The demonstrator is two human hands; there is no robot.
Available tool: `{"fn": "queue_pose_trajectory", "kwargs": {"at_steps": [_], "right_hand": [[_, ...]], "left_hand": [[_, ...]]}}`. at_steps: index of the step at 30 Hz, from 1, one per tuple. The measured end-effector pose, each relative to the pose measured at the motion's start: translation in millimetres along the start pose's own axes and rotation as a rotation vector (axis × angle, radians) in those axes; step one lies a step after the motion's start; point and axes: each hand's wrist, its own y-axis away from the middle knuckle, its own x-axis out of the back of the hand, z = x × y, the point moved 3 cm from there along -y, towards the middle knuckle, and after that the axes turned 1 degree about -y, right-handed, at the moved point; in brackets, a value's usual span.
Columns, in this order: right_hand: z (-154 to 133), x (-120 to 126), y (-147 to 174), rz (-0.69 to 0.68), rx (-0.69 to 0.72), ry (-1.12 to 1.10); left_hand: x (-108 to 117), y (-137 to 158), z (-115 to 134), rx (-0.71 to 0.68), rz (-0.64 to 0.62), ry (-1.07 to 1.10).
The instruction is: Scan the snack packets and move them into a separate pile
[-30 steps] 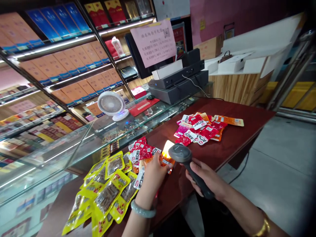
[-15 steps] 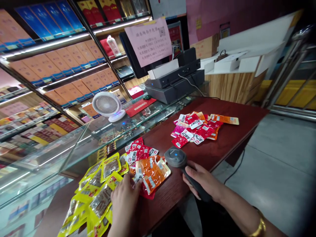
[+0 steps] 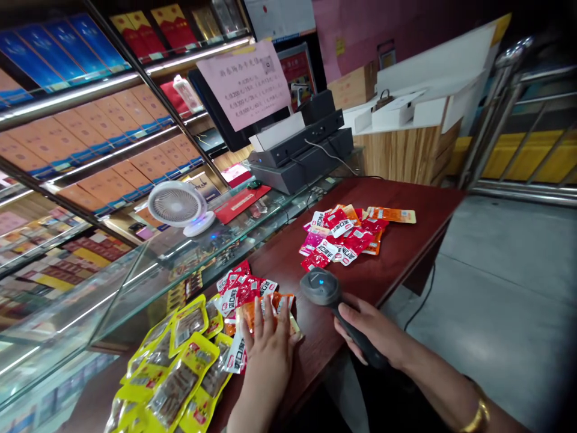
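Note:
My right hand (image 3: 367, 328) is wrapped round the handle of a dark grey barcode scanner (image 3: 321, 288), whose head shows a small blue light. My left hand (image 3: 268, 343) lies with its fingers spread over an orange snack packet (image 3: 247, 314), partly covering it. Under and beside that hand is a red-and-white packet (image 3: 235, 355). Behind the fingertips sits a small heap of red packets (image 3: 243, 288). To the left lie several yellow-edged clear packets (image 3: 180, 382) with brown contents, overlapping one another. A separate pile of red and orange packets (image 3: 342, 234) rests beyond the scanner.
The packets lie on a dark red-brown table (image 3: 419, 204) beside a glass display counter (image 3: 148, 270). On the counter stand a white fan (image 3: 178, 204) and a dark till unit (image 3: 297, 153). Boxed goods fill the shelves (image 3: 103, 126) behind; a metal railing (image 3: 532, 120) stands right.
My left hand has moved right, from the edge of the packets onto the orange ones, its fingers now spread. The scanner stays in my right hand. The whole view has shifted slightly.

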Motion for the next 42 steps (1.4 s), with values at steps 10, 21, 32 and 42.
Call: {"fn": "queue_pose_trajectory", "kwargs": {"at_steps": [10, 21, 32, 42], "right_hand": [[-13.4, 18.9, 6.7, 0.126, 0.046, 0.012], [-11.0, 23.1, 11.4, 0.14, -0.017, 0.035], [4.9, 1.9, 6.7, 0.046, -0.109, 0.05], [15.4, -9.6, 2.4, -0.066, -0.084, 0.148]], "left_hand": [[6.0, -144.2, 36.9, 0.002, -0.105, 0.223], [-20.9, -168.9, 22.6, 0.207, -0.249, 0.565], [-10.8, -126.2, -3.8, 0.287, 0.007, 0.898], [13.4, -74.4, -61.4, 0.376, -0.08, 0.81]]}}
